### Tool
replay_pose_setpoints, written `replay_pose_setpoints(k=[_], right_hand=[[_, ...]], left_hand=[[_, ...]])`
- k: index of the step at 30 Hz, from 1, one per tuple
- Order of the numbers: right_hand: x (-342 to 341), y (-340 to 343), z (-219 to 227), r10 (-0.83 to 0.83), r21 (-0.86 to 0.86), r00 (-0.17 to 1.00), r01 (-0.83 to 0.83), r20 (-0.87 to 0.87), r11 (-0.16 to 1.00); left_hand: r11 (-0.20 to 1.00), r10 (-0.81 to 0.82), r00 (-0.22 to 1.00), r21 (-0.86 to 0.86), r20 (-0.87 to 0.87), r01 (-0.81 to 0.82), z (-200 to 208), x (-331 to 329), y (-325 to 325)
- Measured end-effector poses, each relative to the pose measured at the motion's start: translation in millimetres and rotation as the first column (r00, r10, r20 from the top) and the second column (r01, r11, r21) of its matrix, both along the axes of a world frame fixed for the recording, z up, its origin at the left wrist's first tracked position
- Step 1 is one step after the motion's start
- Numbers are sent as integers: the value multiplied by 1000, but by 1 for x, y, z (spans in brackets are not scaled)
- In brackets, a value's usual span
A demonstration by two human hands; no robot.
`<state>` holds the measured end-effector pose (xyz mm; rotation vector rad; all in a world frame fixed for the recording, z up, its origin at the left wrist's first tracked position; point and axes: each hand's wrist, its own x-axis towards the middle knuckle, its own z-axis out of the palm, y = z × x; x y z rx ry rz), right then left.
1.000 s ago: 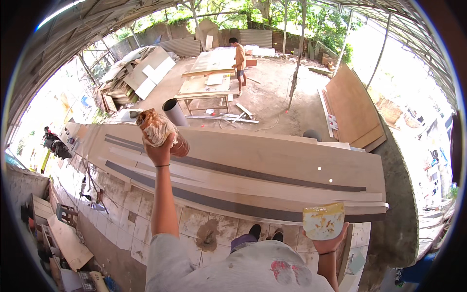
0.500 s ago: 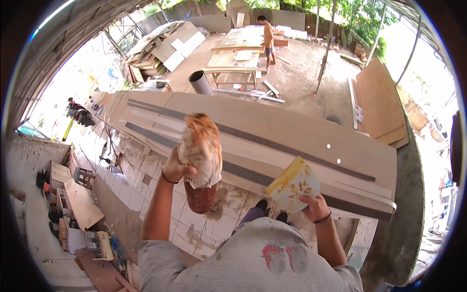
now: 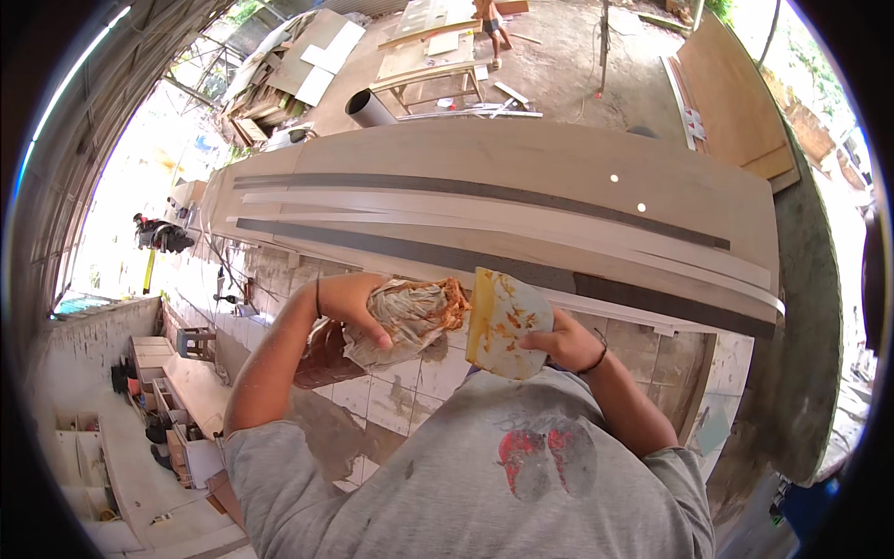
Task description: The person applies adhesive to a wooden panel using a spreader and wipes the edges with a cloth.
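My left hand (image 3: 358, 303) is wrapped round a brown plastic bottle (image 3: 326, 359) whose upper part is covered by a crumpled whitish wrapping (image 3: 405, 321). Orange-brown sticky stuff coats the wrapped end. The bottle lies almost level, that end pointing right. In my right hand (image 3: 570, 343) is a flat pale spreader (image 3: 510, 326) with a yellow edge and brown smears, held upright. Its yellow edge is close to the bottle's smeared end; whether they touch I cannot tell. Beyond both hands, long dark grey strips (image 3: 521, 200) and white strips (image 3: 419, 208) lie along a large brown board (image 3: 559, 154).
Behind the board stand a grey pipe (image 3: 368, 108) and a wooden workbench (image 3: 424, 74), with another person (image 3: 489, 26) beside it. Plywood sheets (image 3: 736, 102) lean at the right. Stacked boards (image 3: 289, 79) lie far left; a stool (image 3: 196, 342) stands near the left wall.
The bottle has tipped from upright to nearly level, its smeared end now toward the right. My right hand has brought the spreader left and up, close to that end. The view has tilted down.
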<state>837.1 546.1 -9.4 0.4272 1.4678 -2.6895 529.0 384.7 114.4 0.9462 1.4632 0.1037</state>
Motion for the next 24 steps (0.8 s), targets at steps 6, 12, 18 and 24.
replay_pose_setpoints(k=[6, 12, 18, 24], right_hand=[[1, -4, -2, 79, 80, 996, -75, -41, 994], [-1, -10, -7, 115, 121, 989, -103, -98, 987], [-2, -11, -5, 118, 200, 987, -94, -112, 975], [0, -11, 3, 130, 233, 987, -106, -91, 967]], left_hand=[[994, -14, 999, -113, -35, 10, 15, 1, 11], [989, -25, 998, -146, -56, 16, 18, 0, 13], [993, -19, 996, -117, -86, 9, 17, 2, 12], [991, -18, 994, -137, -107, 3, 15, 1, 10]])
